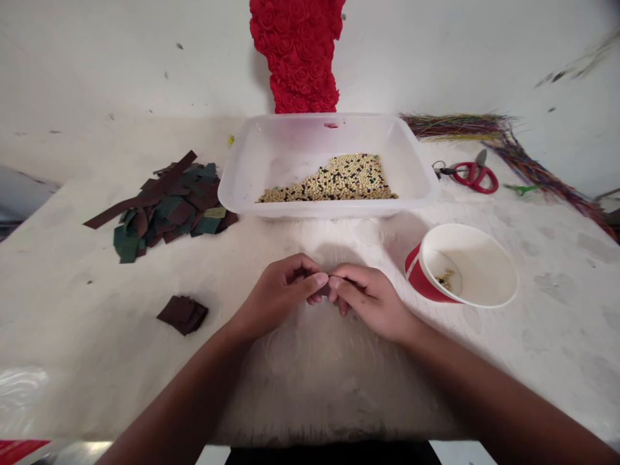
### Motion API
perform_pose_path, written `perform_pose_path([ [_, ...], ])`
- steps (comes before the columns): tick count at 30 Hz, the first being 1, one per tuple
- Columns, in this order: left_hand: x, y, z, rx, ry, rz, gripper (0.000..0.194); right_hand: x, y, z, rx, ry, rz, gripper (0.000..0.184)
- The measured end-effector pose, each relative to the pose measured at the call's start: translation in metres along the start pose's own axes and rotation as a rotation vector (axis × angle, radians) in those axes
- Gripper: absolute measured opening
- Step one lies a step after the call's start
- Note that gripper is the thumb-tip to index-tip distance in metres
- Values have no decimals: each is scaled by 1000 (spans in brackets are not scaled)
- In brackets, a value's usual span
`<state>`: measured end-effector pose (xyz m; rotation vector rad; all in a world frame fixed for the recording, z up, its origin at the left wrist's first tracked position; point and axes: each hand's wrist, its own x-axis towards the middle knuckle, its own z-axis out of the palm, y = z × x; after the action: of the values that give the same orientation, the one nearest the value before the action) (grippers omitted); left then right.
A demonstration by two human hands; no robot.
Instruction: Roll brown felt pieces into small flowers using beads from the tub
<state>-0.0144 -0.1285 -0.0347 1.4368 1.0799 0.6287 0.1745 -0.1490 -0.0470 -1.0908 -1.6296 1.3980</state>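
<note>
My left hand [285, 290] and my right hand [368, 294] meet above the table, thumbs and fingertips pinched close together. Between them shows a small dark brown piece [326, 289], mostly hidden by the fingers; both hands grip it. It resembles the brown squares in a small stack [183, 314] left of my left forearm. To the right of my right hand, a red and white paper cup [436, 278] leans over with its mouth facing me. A few tiny yellowish and dark beads [444, 279] lie inside it.
Behind my hands stands a translucent plastic tub [329, 208] with many beads [353, 177]. A pile of green and brown pieces [169, 203] lies left. Red-handled scissors [477, 175] and bundles of thin coloured strands [455, 126] lie right. Red roses [303, 58] rise behind the tub.
</note>
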Motion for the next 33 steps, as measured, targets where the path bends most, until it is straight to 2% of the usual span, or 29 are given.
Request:
perform_pose_path([
  [4, -1, 0, -2, -25, -39, 14, 8, -1, 1, -1, 14, 26, 18, 28],
  [9, -3, 3, -1, -38, -87, 16, 10, 0, 0, 0, 22, 61, 42, 26],
  [16, -1, 2, 4, 87, -18, -2, 20, 1, -2, 0, -58, 1, -29, 32],
  [24, 0, 2, 7, 176, 49, 8, 29, -3, -1, 0, 2, -56, -56, 38],
  [29, 1, 1, 5, 151, 36, -7, 28, -4, 0, 0, -22, -78, -42, 28],
  [33, 0, 2, 0, 97, -2, -2, 26, -2, 0, 1, 53, -41, 26, 18],
])
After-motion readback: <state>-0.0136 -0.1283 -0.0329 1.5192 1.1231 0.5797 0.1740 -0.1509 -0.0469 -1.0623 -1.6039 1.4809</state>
